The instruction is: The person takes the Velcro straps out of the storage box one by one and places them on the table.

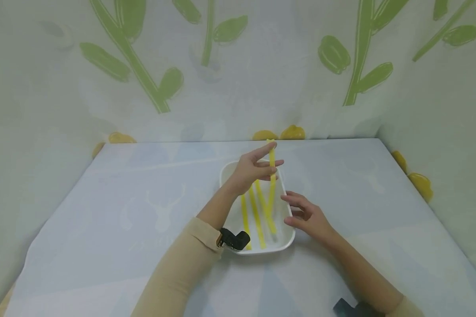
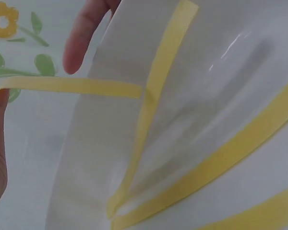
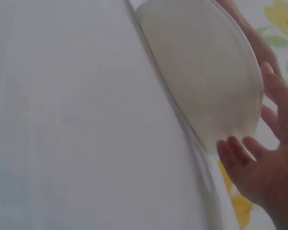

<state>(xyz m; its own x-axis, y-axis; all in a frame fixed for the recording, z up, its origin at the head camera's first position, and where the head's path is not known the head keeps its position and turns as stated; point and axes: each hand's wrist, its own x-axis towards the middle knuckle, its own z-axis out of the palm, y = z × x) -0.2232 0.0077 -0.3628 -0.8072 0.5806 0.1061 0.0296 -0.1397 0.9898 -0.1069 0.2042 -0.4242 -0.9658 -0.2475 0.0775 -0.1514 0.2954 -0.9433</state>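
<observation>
A white rectangular tray [image 1: 292, 235] lies on the table with several thin yellow strips [image 1: 257, 218] inside. Over its far part, my left hand [image 1: 247, 172] holds one yellow strip [image 1: 272, 191] by the fingers. That strip rises from the tray past the thumb to the fingertips. In the left wrist view, the held strip [image 2: 72, 86] bends at a fingertip and crosses the tray wall. At the right rim, my right hand [image 1: 307, 215] has loosely bent, spread fingers. In the right wrist view, those fingers [image 3: 235, 153] rest at the tray's outer wall [image 3: 197, 67].
The pale table [image 1: 123, 220] stretches around the tray on all sides. Behind it and at both sides rise pale walls [image 1: 258, 88] with green leaf and yellow flower prints. A black wrist camera [image 1: 236, 240] on the left wrist overlaps the tray's near left corner.
</observation>
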